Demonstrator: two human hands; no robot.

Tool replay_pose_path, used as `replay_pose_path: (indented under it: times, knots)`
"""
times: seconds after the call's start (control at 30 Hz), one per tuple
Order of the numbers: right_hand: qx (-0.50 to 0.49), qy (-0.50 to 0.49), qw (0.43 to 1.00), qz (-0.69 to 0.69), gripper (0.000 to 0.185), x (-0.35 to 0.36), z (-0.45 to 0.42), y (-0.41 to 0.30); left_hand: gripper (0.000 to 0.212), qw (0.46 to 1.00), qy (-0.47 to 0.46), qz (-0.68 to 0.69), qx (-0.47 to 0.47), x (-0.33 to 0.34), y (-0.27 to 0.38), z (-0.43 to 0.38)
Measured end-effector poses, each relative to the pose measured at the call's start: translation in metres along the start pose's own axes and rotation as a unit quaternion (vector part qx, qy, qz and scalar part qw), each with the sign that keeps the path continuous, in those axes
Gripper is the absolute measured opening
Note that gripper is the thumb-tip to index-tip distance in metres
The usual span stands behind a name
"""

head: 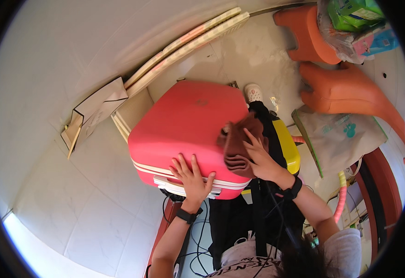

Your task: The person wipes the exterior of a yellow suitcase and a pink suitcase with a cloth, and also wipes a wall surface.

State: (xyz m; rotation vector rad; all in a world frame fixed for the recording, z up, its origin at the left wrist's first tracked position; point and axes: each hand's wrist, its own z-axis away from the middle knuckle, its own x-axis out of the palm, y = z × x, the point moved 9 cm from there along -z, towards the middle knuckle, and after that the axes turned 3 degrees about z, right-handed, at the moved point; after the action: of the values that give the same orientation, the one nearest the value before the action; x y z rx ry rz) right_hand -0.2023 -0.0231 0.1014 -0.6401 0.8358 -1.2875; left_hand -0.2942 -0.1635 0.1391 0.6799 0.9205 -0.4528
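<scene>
A red hard-shell suitcase [188,118] with a white zip band stands in front of me, close to my legs. My left hand [193,182] rests with spread fingers on its near edge, over the zip band and just above the white carry handle [169,186]. In my right hand [263,158] is a folded brown cloth [239,146], pressed against the right side of the case. The cloth is slightly blurred. A small dark smudge [201,102] shows on the red shell.
Foam-like boards [188,41] and a paper bag [98,107] lean at the wall. On the right are an orange stool [305,33], an orange animal-shaped seat [341,88] and a beige tote bag [341,135]. A yellow-and-black object [287,146] stands beside my leg. Black cables [199,236] hang below.
</scene>
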Motion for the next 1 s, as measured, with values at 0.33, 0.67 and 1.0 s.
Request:
replay_pose_path:
  times: [0.33,0.67,1.0]
  knots:
    - [-0.029,-0.231,0.972,0.023,0.075,0.082,-0.193,0.083,0.081,0.999,-0.026,0.019,0.04,0.01,0.0,0.01]
    - [0.074,-0.208,0.969,-0.112,0.058,0.091,-0.215,0.127,0.069,0.998,-0.001,0.016,0.06,0.012,-0.002,0.017]
    - [-0.223,-0.158,0.959,0.069,0.053,0.061,-0.162,-0.128,0.06,0.994,-0.018,0.049,0.092,0.013,0.009,0.014]
